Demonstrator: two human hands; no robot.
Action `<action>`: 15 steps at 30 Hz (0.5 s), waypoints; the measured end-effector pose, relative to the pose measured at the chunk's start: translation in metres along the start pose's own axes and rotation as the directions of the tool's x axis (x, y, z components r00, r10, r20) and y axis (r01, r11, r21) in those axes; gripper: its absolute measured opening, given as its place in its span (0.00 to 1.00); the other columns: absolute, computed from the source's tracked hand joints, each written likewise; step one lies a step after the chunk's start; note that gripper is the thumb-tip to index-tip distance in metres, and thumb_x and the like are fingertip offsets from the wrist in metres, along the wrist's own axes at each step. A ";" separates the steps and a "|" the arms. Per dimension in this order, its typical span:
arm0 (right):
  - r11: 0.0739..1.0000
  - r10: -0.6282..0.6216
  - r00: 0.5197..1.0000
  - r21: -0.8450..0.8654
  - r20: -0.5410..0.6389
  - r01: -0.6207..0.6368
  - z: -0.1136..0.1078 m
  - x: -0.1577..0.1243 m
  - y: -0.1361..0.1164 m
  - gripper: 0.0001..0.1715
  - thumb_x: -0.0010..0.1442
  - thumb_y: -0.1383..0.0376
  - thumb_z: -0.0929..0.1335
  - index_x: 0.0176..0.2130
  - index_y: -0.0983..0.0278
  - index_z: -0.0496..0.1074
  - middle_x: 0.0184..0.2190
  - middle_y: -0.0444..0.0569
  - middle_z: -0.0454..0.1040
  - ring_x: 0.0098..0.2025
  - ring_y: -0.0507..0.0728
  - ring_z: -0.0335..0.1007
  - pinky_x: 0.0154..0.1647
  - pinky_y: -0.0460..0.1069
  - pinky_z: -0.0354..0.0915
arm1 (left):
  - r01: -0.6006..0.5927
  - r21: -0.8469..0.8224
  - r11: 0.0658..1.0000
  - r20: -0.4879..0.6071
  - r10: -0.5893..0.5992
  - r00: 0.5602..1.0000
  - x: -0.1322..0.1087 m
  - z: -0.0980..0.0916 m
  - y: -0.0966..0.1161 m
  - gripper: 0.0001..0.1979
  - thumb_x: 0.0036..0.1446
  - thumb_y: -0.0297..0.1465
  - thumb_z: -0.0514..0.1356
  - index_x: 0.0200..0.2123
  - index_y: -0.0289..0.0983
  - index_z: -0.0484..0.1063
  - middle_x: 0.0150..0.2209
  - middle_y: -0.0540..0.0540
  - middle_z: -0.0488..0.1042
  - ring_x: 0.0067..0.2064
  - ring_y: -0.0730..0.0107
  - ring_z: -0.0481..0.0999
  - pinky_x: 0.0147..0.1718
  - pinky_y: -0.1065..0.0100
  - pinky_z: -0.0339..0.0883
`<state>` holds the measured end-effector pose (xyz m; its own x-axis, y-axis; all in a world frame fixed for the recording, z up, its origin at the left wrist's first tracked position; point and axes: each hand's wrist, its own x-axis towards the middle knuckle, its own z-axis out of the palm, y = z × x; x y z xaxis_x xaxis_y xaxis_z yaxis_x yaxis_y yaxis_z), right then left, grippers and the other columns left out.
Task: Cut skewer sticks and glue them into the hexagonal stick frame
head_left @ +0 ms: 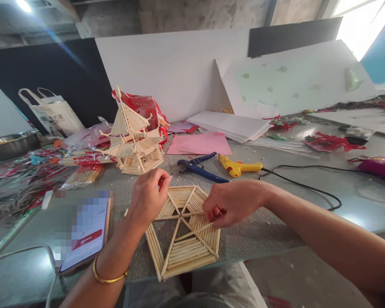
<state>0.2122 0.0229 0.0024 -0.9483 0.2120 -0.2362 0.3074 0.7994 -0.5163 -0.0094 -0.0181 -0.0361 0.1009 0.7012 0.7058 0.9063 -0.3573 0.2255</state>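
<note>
A flat six-sided wheel of wooden sticks [192, 256] lies near the table's front edge. Thin spokes meet at its middle, and rows of sticks fill several sections; the left section is mostly open. Between its fingertips my right hand [226, 203] pinches a loose wooden stick [192, 233], slanted across the lower right part of the wheel. My left hand [150, 192] is closed above the upper left rim, thumb against fingers. Whatever it may hold is too small or hidden to tell.
Behind the wheel lie blue cutting pliers [200, 167] and a corded yellow glue gun [239, 166]. A stick pagoda model [136, 147] stands at the back left. A phone [86, 235] rests left; pink paper [199, 143] and white boards [229, 124] lie further back.
</note>
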 end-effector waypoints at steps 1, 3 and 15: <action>1.000 -0.001 1.000 0.005 0.000 0.001 0.000 0.000 0.000 0.06 0.50 0.69 0.66 0.29 0.68 0.73 0.23 0.42 0.68 0.25 0.46 0.62 0.27 0.41 0.58 | -0.003 -0.001 1.000 -0.002 0.003 1.000 0.000 0.000 0.000 0.05 0.57 0.31 0.54 0.30 0.37 0.66 0.27 0.50 0.72 0.30 0.71 0.71 0.32 0.68 0.63; 1.000 -0.002 1.000 0.011 0.003 0.002 0.000 0.001 0.001 0.06 0.50 0.69 0.66 0.29 0.68 0.73 0.22 0.42 0.68 0.25 0.46 0.62 0.27 0.41 0.58 | -0.003 -0.002 1.000 -0.005 0.003 1.000 0.000 0.000 0.000 0.05 0.57 0.30 0.54 0.30 0.37 0.66 0.27 0.50 0.72 0.30 0.70 0.71 0.32 0.68 0.63; 0.999 -0.024 1.000 0.029 0.007 0.024 0.001 0.002 0.003 0.07 0.50 0.67 0.66 0.30 0.68 0.73 0.23 0.42 0.68 0.25 0.46 0.62 0.27 0.41 0.58 | -0.008 -0.007 1.000 -0.011 0.008 1.000 0.000 -0.001 0.001 0.05 0.57 0.30 0.55 0.29 0.37 0.65 0.27 0.50 0.72 0.30 0.70 0.71 0.32 0.68 0.62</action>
<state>0.2114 0.0255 -0.0007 -0.9549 0.1888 -0.2293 0.2867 0.7877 -0.5453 -0.0089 -0.0189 -0.0355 0.1035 0.6917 0.7147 0.9028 -0.3669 0.2243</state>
